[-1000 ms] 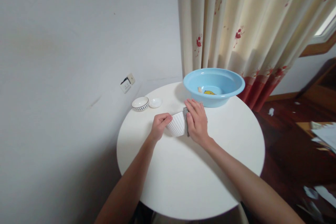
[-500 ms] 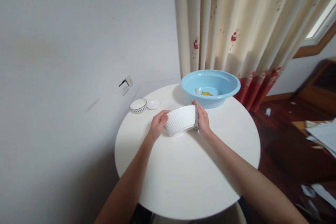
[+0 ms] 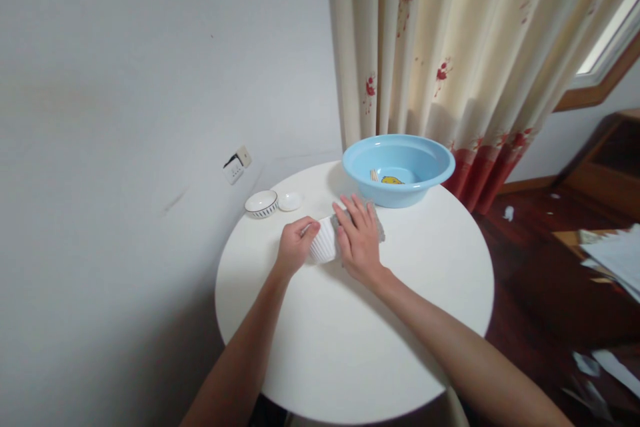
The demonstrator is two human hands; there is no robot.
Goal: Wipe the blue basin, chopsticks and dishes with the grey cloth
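White and smooth, the round table (image 3: 350, 347) fills the near middle of the scene, and the two forearms come over it from the near edge. Past its middle is a white ribbed bowl (image 3: 323, 242), which lies directly between the hands. Its long side, as seen, runs from left to right, so each hand has one end and neither is clearly nearer. The left hand (image 3: 295, 245) is bent, with the thumb and fingers pinching the left edge of the bowl. The right hand (image 3: 359, 243) is nearly flat with spread fingers, and it presses a grey cloth (image 3: 379, 223) over the right part, which is therefore hidden. I cannot tell whether the bowl touches the table. Farther to the left, a small bowl with dark stripes (image 3: 261, 203) stands just beside a small white dish (image 3: 290, 201). Far and to the right of these stands a light blue plastic basin (image 3: 399, 197), near the right hand but apart from it; a yellow picture (image 3: 391, 180) shows on its bottom. Behind it hangs a cream curtain (image 3: 450, 13) with red flowers.
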